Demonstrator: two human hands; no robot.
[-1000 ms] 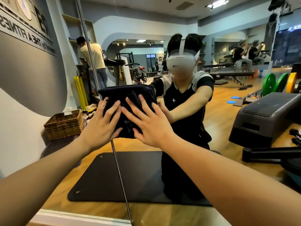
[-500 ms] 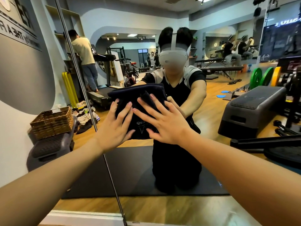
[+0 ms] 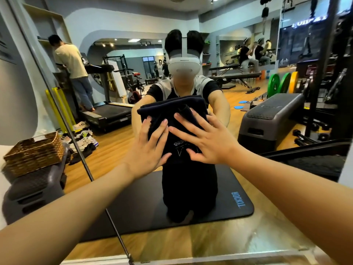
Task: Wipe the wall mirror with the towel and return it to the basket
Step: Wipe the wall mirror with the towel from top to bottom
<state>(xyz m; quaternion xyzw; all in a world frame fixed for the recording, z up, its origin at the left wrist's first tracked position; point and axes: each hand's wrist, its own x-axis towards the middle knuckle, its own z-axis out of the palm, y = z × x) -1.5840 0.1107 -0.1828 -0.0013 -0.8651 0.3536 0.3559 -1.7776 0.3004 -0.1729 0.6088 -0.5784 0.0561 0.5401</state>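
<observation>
Both arms outstretched — left hand (image 3: 147, 148), right hand (image 3: 210, 139) flat, fingers spread

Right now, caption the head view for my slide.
Left hand and right hand press folded dark navy towel flat against wall mirror; woven wicker basket waits left.

We are in a commercial gym, seen largely through a wall mirror (image 3: 248, 236) that spans the view. The reflection shows a treadmill (image 3: 107, 111) with a person standing on it, coloured weight plates (image 3: 282, 83) in green and yellow, flat benches (image 3: 236, 75), a squat rack (image 3: 114, 62) and an aerobic step platform (image 3: 271, 115) on a wooden floor (image 3: 114, 146). We also note a black exercise mat (image 3: 229, 203) before the glass and a wicker basket (image 3: 34, 152) at the left.
</observation>
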